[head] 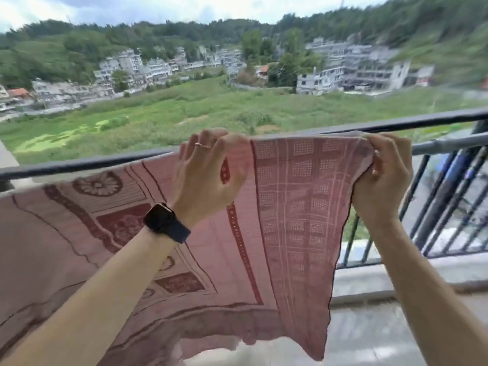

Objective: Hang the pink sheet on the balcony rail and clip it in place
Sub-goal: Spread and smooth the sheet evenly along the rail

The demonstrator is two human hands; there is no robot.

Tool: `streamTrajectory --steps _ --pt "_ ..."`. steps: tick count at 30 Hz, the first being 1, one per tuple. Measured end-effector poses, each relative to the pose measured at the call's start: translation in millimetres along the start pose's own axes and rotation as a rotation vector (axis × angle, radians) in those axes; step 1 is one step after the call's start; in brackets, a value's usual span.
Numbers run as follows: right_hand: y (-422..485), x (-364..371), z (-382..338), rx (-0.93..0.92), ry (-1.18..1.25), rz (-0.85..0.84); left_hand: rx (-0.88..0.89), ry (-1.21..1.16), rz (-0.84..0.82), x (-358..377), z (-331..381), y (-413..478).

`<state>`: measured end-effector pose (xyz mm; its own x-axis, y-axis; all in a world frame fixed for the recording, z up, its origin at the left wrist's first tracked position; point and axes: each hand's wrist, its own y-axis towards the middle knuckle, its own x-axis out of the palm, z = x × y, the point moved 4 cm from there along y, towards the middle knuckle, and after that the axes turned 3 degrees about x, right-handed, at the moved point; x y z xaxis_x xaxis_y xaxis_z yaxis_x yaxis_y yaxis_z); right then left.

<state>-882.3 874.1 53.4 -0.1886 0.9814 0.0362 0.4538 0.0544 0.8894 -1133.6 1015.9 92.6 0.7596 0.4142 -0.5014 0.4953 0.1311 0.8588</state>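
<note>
The pink sheet [298, 202], patterned with dark red borders and squares, hangs in front of the dark balcony rail [79, 165]. Its left part drapes over the rail; its right corner is lifted above it. My left hand [208, 170], with a ring and a black watch on the wrist, pinches the sheet's top edge near the middle. My right hand [383, 175] grips the sheet's upper right corner, close to the rail. The stretch of cloth between my hands is pulled taut. No clip is visible.
A second, higher bar [396, 125] runs behind the sheet's top edge. Vertical railing bars [433, 207] stand at the right above a concrete ledge [369, 281]. Beyond lie a green field, buildings and wooded hills. Tiled balcony floor shows at lower right.
</note>
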Motion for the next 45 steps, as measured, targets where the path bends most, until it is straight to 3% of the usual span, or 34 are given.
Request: streamTrajectory --steps 2,4,6,9,12,19,21,25,29,30,34,38,40,42,45 --pt "-33 -16 17 -0.064 -0.176 -0.129 -0.061 0.060 0.017 5 -1 -8" --pt "-70 -22 49 -0.039 -0.276 -0.404 -0.096 0.116 -0.127 32 5 -24" --pt "-92 -25 68 0.205 -0.198 -0.614 -0.067 0.137 -0.304 58 14 -45" --pt "-89 -17 62 0.654 0.062 -0.505 -0.044 0.144 -0.313 67 12 -68" --pt "-71 19 40 0.796 0.146 -0.447 -0.063 0.037 -0.219 59 6 -71" --pt "-69 74 18 0.735 -0.144 -0.465 -0.331 0.005 -0.281 42 -52 -64" --pt "-79 64 17 0.710 -0.162 -0.463 -0.268 -0.013 -0.210 33 -48 -71" --pt "-117 18 24 0.556 -0.224 -0.274 -0.029 -0.046 -0.051 22 -6 -116" --pt "-181 10 60 0.781 -0.407 -0.518 0.080 -0.085 -0.333 42 7 -155" --pt "-187 10 64 0.804 -0.419 -0.552 0.068 -0.099 -0.335 42 3 -152" --pt "-162 48 53 0.878 -0.105 -0.524 -0.151 0.088 -0.168 27 -56 -111" --pt "-125 106 45 0.989 0.145 -0.710 -0.375 0.163 -0.341 40 -106 -97" --pt "-107 115 45 0.895 0.156 -0.632 -0.419 0.139 -0.300 39 -111 -97" --pt "-94 113 51 0.681 0.109 -0.505 -0.434 0.143 -0.226 35 -114 -95" --pt "-91 109 62 0.416 0.012 -0.309 -0.293 0.268 -0.140 27 -123 -93"
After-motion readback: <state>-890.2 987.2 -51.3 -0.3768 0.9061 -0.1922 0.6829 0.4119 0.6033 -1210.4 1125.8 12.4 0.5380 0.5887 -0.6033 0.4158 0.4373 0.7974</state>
